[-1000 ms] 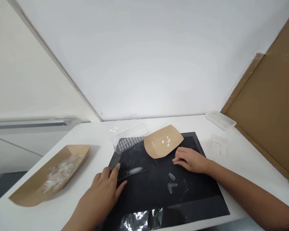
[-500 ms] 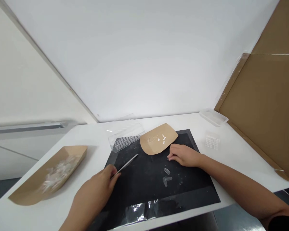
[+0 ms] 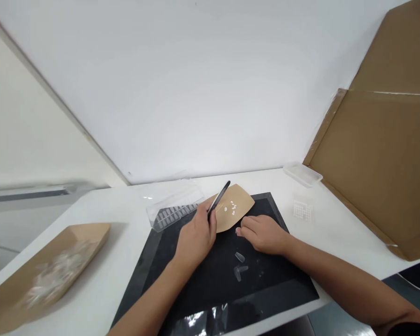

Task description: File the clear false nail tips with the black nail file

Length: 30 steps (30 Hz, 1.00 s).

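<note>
The left hand (image 3: 196,237) has its grip closed around a slim dark tool (image 3: 219,199), held between thumb and fingers with the tip angled up toward the far side. The tool is too small to identify exactly. Its upper end sits above a tan kraft-paper tray (image 3: 241,200), a shallow boat shape lying at the far edge of a matte black mat (image 3: 210,298) and holding a few small white flakes (image 3: 233,208). The right hand (image 3: 264,234) rests on the mat just near of that tray, its grip loosely curled and visibly holding nothing. Just near of its fingertips lie two clear plastic false nail tips (image 3: 240,257), apart from each other.

Left of the tan tray, a clear plastic box (image 3: 171,210) holding rows of nail tips sits at the mat's far left corner. Farther left on the white bench (image 3: 336,238), a larger kraft-paper tray (image 3: 91,229) holds a blurred heap of clear pieces (image 3: 56,275). To the far right are a shallow clear plastic tray (image 3: 303,174) and a clear sheet dotted with tiny white pieces (image 3: 303,210), beside a brown cardboard panel (image 3: 381,158). Crinkled silver foil (image 3: 199,319) lies at the mat's near edge.
</note>
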Available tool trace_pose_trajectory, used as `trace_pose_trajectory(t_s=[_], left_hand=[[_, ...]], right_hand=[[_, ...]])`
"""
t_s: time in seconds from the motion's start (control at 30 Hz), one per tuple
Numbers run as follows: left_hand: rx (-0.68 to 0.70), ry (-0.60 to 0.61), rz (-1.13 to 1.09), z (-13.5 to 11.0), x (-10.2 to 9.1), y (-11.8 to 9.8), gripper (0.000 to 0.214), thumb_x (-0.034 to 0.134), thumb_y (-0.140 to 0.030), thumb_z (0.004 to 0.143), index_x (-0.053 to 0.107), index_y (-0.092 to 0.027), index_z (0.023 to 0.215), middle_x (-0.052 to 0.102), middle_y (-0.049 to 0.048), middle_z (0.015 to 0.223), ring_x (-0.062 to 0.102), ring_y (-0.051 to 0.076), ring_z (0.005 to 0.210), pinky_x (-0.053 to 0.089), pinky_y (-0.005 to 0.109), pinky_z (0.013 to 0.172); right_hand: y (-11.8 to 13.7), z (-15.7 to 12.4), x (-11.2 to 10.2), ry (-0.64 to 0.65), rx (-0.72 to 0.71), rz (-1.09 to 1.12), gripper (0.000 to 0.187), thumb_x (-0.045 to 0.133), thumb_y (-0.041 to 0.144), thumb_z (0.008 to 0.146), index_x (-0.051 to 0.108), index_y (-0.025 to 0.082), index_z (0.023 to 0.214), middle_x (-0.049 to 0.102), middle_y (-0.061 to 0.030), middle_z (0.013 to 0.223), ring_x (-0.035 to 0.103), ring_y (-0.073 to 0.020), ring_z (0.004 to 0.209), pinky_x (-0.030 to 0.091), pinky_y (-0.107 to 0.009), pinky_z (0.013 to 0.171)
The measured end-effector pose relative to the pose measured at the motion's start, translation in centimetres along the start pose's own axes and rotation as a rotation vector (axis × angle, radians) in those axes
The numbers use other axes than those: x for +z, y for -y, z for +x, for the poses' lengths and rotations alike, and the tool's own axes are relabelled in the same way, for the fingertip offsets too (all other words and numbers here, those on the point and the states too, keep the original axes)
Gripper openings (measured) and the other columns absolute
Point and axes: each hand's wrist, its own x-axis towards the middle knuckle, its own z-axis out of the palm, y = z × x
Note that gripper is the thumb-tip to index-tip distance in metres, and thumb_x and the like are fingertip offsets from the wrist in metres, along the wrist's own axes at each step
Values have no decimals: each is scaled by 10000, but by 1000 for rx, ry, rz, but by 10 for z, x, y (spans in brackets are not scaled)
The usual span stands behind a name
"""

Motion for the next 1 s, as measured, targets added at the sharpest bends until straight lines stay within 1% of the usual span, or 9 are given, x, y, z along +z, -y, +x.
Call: trace_pose_trajectory(t_s=[0.07,0.17,0.3,0.37,0.43,0.53,0.73,0.9,1.0], left_hand=[[53,-48,-32,-12,9,5,288,355,-298,1077,555,-161,1231,779,128,1009,791,268,789,575,323,641],[172,-140,-102,-24,13,7,263,363,-302,1093,575,-175,1185,785,106,955,794,248,768,586,307,640],[164,-208,-168,-21,15,6,259,407,-313,1099,612,-178,1182,795,102,959,796,236,812,605,303,720],[169,-238,-217,-17,15,6,260,433,-316,1095,640,-171,1156,796,102,951,792,231,822,610,304,759],[163,-246,-268,-15,14,6,251,457,-295,1088,664,-166,1148,795,96,942,787,224,823,611,303,783],[156,-234,-335,-15,12,6,231,490,-236,1071,694,-152,1141,790,87,917,781,213,813,610,296,798],[175,-241,-368,-14,12,4,205,531,-159,1046,724,-115,1098,776,85,851,755,190,739,593,270,736],[179,-225,-372,-12,9,5,202,536,-142,1041,734,-114,1063,778,87,860,739,179,711,579,264,714],[180,-232,-378,-11,9,6,204,537,-147,1040,734,-111,1076,775,88,860,732,182,702,569,269,693]], right_hand=[[9,2,-2,-94,55,-9,306,448,217,1092,659,183,874,627,-67,809,574,-192,737,408,-310,601],[14,8,-5,-176,194,106,237,467,207,1074,680,216,970,631,-73,821,589,-202,745,468,-321,643],[7,36,-13,-262,375,241,259,420,224,1083,671,229,1020,619,-89,833,600,-215,785,517,-336,701],[2,54,-16,-255,440,207,292,405,267,1097,662,216,968,602,-90,838,585,-211,778,501,-333,721],[-2,70,-16,-218,467,145,336,392,301,1107,637,213,894,569,-81,831,548,-201,732,454,-321,678],[-5,82,-9,-253,466,119,322,401,274,1107,580,218,845,535,-61,820,524,-184,720,409,-300,646],[-3,86,4,-424,356,184,271,458,184,1074,485,230,808,528,-42,816,513,-181,728,427,-301,645],[1,84,4,-406,306,173,260,474,176,1065,497,225,810,542,-33,799,510,-167,697,405,-299,613],[-2,86,4,-416,374,154,262,465,188,1069,496,229,812,544,-34,802,510,-167,692,392,-298,600]])
